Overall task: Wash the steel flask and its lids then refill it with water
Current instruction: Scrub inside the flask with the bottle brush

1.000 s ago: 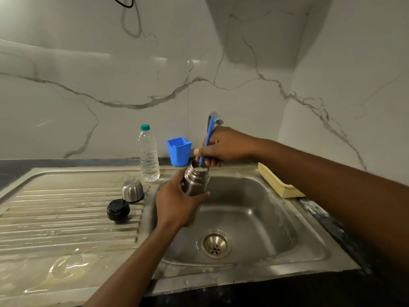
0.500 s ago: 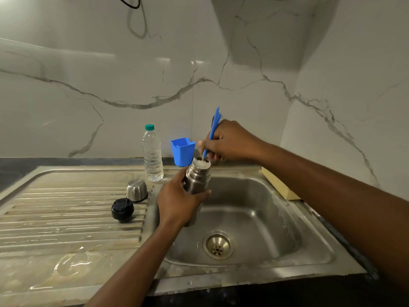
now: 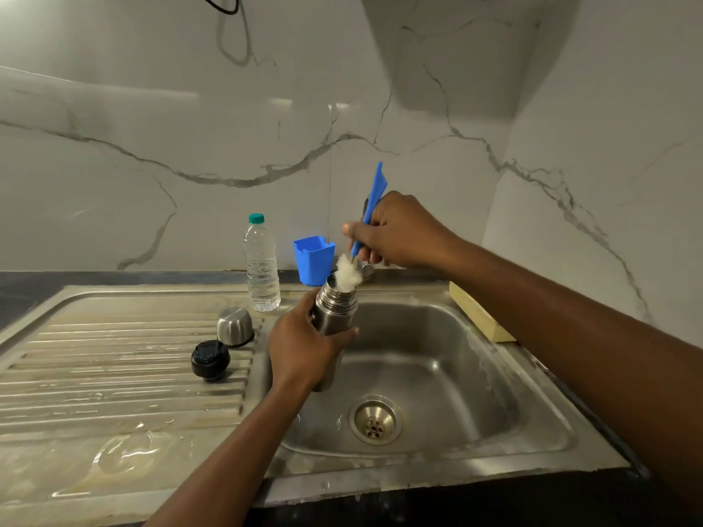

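Head view looked down on a steel sink set against a marble wall. At the left, the ribbed draining board (image 3: pixel 114 374) was wet, with a puddle near its front edge. On it lay a black lid (image 3: pixel 210 360), and just behind and to the right of it a steel cap (image 3: pixel 235 325) stood dome up; whether the two touched could not be told. Farther back a clear water bottle (image 3: pixel 261 264) with a green top stood upright, and just to its right a blue cup (image 3: pixel 314 260).

The left hand (image 3: pixel 300 348) gripped the flask (image 3: pixel 334 310) round its body, fingers and thumb wrapped about the steel, holding it roughly upright over the left side of the basin (image 3: pixel 437 336), clear of the bottom. The flask's mouth was uncovered, and the white bristles of a brush (image 3: pixel 346 273) stood partly inside it and partly above the rim. The right hand (image 3: pixel 399 230) held the brush's blue handle, fingers curled tight round it, with the handle's end poking up past the knuckles.

Below the flask, the drain (image 3: pixel 376 420) sat in the wet basin floor. A yellow block (image 3: pixel 479 317) lay on the right rim, near the wall.
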`<act>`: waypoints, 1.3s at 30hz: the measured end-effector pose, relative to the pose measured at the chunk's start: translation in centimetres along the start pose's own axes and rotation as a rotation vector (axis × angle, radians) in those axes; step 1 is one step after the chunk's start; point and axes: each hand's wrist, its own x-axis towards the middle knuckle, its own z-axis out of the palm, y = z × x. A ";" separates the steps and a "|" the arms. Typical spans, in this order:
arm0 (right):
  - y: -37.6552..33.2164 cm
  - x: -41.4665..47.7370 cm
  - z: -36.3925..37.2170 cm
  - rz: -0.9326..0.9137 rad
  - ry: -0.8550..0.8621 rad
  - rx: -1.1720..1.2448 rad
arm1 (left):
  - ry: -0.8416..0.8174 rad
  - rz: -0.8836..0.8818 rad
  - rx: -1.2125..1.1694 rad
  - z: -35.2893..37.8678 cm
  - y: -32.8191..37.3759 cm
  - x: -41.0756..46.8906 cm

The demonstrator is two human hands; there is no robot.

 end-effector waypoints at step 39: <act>0.7 -1.6 1.4 0.100 -0.287 0.101 | -0.067 0.073 0.015 0.4 0.0 0.0</act>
